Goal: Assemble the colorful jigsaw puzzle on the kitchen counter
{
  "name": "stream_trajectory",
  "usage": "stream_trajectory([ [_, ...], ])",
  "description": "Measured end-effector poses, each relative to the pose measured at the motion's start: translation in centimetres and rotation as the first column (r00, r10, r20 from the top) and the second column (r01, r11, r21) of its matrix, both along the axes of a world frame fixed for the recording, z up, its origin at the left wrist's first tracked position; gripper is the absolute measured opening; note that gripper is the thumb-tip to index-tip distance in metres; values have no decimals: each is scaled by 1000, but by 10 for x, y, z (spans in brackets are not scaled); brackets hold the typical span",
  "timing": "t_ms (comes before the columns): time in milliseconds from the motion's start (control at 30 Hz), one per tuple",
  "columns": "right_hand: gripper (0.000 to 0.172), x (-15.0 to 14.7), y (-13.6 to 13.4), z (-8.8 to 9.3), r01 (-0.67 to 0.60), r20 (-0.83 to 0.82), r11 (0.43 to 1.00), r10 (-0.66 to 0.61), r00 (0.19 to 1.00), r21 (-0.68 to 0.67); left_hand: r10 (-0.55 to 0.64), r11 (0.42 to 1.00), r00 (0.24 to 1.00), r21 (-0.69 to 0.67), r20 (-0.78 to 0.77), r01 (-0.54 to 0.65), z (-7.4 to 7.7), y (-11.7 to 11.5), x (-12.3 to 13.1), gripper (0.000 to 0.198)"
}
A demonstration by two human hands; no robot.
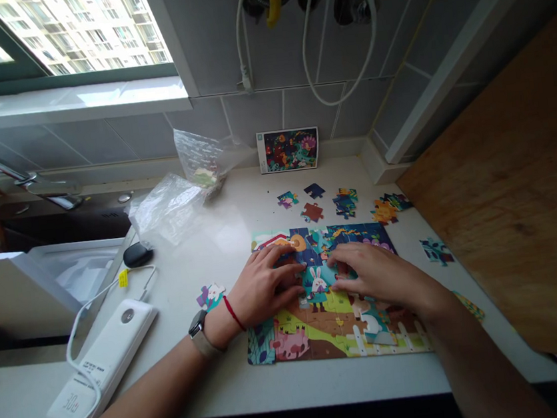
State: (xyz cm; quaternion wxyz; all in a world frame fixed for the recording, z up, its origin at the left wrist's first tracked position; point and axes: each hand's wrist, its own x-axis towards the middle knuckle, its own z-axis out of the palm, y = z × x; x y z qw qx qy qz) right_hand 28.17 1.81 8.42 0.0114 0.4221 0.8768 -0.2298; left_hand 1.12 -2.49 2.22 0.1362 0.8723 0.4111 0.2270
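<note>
A colourful jigsaw puzzle (pixel 323 338), mostly assembled, lies on the white counter (pixel 223 249). My left hand (pixel 265 288), with a watch and a red string at the wrist, rests flat on the puzzle's left part, fingers stretched toward a white rabbit figure (pixel 317 280). My right hand (pixel 373 272) lies flat on the puzzle just right of the rabbit, fingertips pressing near the middle. Neither hand holds a piece. Several loose pieces (pixel 344 203) lie beyond the puzzle, and one loose piece (pixel 210 296) sits left of my left wrist.
The puzzle's reference picture (pixel 288 149) leans on the tiled wall. Clear plastic bags (pixel 177 200) lie at the back left. A white power bank (pixel 102 363) with cable and a black mouse (pixel 137 254) sit on the left. A wooden board (pixel 523 194) borders the right.
</note>
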Motion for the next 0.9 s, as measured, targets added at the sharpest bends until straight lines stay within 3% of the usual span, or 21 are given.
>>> stream_trajectory([
  [100,12,1,2,-5,-3,-31,999,4,1000,33,-1,1000,1000,-5,-9,1,0,0,-1,36],
  [267,17,0,2,-8,-15,-11,998,16,1000,65,-2,1000,1000,-11,-12,2,1,0,-1,36],
  [600,18,-4,3,-5,19,23,1000,-18,1000,-13,-24,999,999,-25,-27,23,3,3,-9,35],
  [900,15,-6,2,-5,37,12,998,-36,999,-44,-32,999,997,10,-68,33,2,3,-7,59],
])
